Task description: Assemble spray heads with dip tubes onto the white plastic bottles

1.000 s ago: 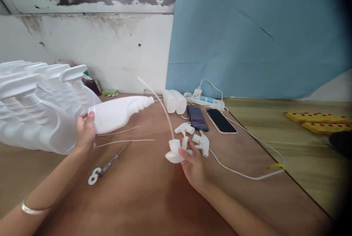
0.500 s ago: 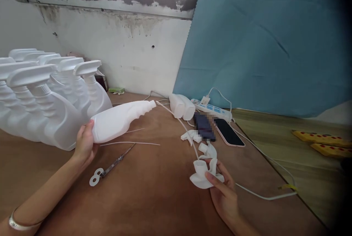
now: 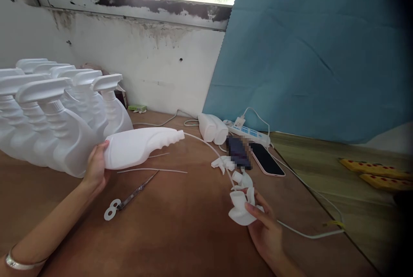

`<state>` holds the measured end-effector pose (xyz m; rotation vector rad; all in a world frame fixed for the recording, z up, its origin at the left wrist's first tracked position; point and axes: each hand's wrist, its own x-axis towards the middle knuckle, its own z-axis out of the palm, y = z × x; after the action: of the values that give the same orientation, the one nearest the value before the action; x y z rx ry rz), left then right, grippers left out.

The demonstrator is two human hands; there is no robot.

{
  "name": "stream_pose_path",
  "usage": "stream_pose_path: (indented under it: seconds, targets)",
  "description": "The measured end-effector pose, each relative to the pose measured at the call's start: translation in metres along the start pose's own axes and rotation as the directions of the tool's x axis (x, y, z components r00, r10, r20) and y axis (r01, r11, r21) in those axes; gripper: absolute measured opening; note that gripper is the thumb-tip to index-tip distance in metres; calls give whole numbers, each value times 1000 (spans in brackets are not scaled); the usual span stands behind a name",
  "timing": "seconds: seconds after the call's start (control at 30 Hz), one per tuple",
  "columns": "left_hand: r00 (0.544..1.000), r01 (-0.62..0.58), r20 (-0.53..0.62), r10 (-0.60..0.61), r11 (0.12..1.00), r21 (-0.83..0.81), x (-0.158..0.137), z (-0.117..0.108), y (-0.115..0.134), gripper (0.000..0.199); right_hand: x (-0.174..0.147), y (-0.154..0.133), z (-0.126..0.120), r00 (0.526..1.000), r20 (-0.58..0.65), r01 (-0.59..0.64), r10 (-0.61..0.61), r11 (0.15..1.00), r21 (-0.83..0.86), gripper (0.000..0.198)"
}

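At lower right, our right hand (image 3: 266, 225) is pinched around a smooth white trigger head (image 3: 240, 216); its thin, flexible tube (image 3: 210, 146) arches to the mouth of a ripple-necked plastic bottle (image 3: 132, 148), near level at centre left. Our left hand (image 3: 97, 163) grips its base end. This head isn't yet seated. Beyond, two loose trigger heads (image 3: 222, 163) lie on the brown counter (image 3: 161, 234); at left, standing bottles (image 3: 72, 135) are already topped.
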<state>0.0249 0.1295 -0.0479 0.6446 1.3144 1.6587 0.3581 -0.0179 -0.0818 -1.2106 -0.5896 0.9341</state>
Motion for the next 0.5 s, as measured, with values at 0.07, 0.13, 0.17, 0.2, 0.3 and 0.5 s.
stream_pose_path:
  seconds: [0.07,0.13,0.17,0.2,0.3,0.5]
  targets:
    - [999,19,35,-18,1000,-21,4,-3,-1,21,9,-3,-5,999,-49,-18,20,999,38,36]
    - [997,33,64,-32,999,-22,6,-6,-1,24,17,-9,-11,996,-89,1,2,999,36,37]
    - [996,39,81,-37,999,-19,5,-6,-1,25,21,-12,-14,995,-97,21,-19,1000,16,37]
    - [994,46,102,-44,999,-14,4,-7,-1,27,23,-16,-17,994,-98,46,-47,999,-14,37]
    - [984,69,162,-70,998,12,-1,-5,0,30,24,-25,-24,989,-57,126,-134,983,-133,37]
    - [983,61,167,-79,992,113,-13,1,-1,41,12,-26,-17,917,293,394,-270,720,-571,30]
